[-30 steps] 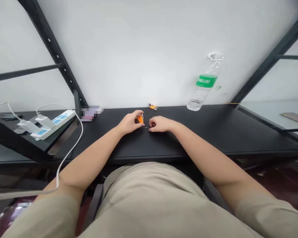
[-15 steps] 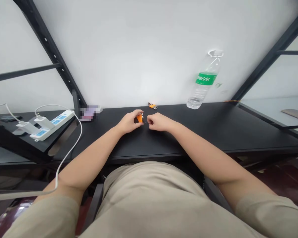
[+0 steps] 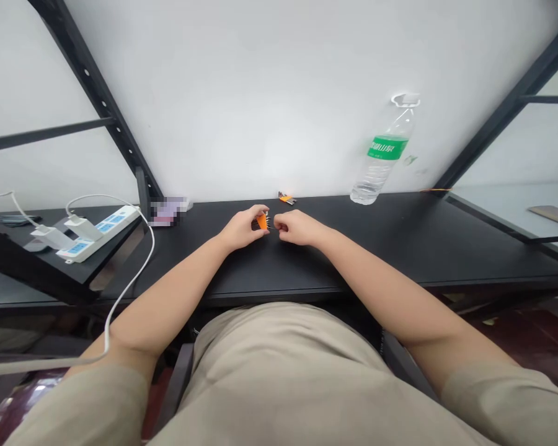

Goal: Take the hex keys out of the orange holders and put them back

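My left hand grips an orange hex key holder between thumb and fingers, just above the black table. Short metal key ends stick out of its right side. Close by on the right, my right hand is closed, its thumb and forefinger pinched near those key ends. Whatever lies in that pinch is too small or hidden to make out. A second orange holder with metal keys lies by the wall, beyond both hands.
A clear water bottle with a green label stands at the back right of the black table. To the left are a white power strip with plugs, a white cable crossing by my left arm, and a blurred purple packet.
Hardly anything differs. The view has shifted very slightly; both hands keep their places and the left hand still holds the orange hex key holder.
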`<action>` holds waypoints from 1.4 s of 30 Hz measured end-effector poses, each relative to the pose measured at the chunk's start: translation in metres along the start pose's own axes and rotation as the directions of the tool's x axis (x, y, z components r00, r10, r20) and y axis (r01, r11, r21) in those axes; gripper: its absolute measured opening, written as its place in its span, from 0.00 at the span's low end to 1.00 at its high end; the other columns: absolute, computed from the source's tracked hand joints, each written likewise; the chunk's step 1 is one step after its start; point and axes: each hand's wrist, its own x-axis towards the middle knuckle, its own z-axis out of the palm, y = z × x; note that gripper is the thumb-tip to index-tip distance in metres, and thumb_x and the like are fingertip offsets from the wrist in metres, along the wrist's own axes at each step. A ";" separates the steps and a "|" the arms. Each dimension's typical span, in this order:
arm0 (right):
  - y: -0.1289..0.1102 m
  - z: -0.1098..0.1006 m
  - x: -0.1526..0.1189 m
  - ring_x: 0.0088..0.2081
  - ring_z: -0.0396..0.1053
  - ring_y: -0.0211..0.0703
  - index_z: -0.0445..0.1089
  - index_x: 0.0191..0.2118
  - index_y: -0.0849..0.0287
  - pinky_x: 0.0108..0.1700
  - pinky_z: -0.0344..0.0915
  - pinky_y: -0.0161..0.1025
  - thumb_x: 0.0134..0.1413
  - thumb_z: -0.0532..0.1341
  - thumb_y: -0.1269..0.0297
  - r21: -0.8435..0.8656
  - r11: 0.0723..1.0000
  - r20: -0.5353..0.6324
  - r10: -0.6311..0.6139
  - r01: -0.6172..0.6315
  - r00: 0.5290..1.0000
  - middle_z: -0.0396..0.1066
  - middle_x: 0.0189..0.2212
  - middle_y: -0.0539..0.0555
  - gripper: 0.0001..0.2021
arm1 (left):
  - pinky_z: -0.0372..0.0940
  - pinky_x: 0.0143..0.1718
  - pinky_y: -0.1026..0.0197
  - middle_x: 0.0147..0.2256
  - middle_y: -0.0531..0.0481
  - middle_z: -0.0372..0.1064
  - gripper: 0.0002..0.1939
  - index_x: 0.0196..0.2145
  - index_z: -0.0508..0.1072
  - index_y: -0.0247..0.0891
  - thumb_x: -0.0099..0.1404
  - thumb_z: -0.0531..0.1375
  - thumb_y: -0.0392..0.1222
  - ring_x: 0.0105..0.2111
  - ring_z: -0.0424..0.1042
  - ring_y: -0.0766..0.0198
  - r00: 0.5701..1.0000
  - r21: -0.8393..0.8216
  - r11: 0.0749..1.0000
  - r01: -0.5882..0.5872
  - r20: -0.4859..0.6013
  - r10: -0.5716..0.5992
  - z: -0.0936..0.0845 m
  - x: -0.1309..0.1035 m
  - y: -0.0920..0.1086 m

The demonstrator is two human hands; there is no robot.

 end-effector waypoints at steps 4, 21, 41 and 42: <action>0.001 0.000 0.000 0.29 0.65 0.40 0.68 0.33 0.57 0.34 0.54 0.36 0.51 0.60 0.73 -0.019 1.000 0.002 -0.006 0.006 1.000 0.72 0.29 0.50 0.04 | 0.69 0.54 0.55 0.51 0.45 0.74 0.32 0.60 0.65 0.44 0.60 0.68 0.47 0.49 0.76 0.57 1.000 -0.005 1.000 0.015 0.008 -0.015 0.000 0.000 0.000; -0.006 -0.009 -0.002 0.32 0.65 0.42 0.70 0.33 0.58 0.36 0.55 0.37 0.54 0.59 0.73 -0.060 0.998 -0.016 -0.025 0.024 1.000 0.72 0.30 0.53 0.04 | 0.70 0.53 0.55 0.50 0.46 0.74 0.31 0.59 0.65 0.44 0.60 0.67 0.46 0.47 0.76 0.58 0.999 0.010 0.999 0.031 0.009 -0.031 -0.001 -0.001 0.003; -0.008 -0.009 -0.002 0.32 0.64 0.42 0.74 0.34 0.59 0.38 0.56 0.38 0.56 0.59 0.72 -0.050 0.993 0.020 -0.105 0.106 0.994 0.72 0.33 0.55 0.06 | 0.70 0.51 0.55 0.49 0.47 0.75 0.32 0.59 0.65 0.45 0.59 0.67 0.46 0.45 0.76 0.58 0.999 0.029 0.999 0.028 0.028 -0.029 -0.001 -0.001 0.003; -0.009 -0.009 -0.001 0.32 0.65 0.42 0.75 0.34 0.59 0.38 0.56 0.38 0.56 0.59 0.72 -0.043 0.993 0.023 -0.110 0.111 0.994 0.72 0.33 0.55 0.06 | 0.70 0.51 0.55 0.49 0.46 0.75 0.32 0.59 0.65 0.44 0.59 0.67 0.46 0.45 0.76 0.58 0.999 0.028 0.999 0.022 0.028 -0.023 -0.001 -0.001 0.004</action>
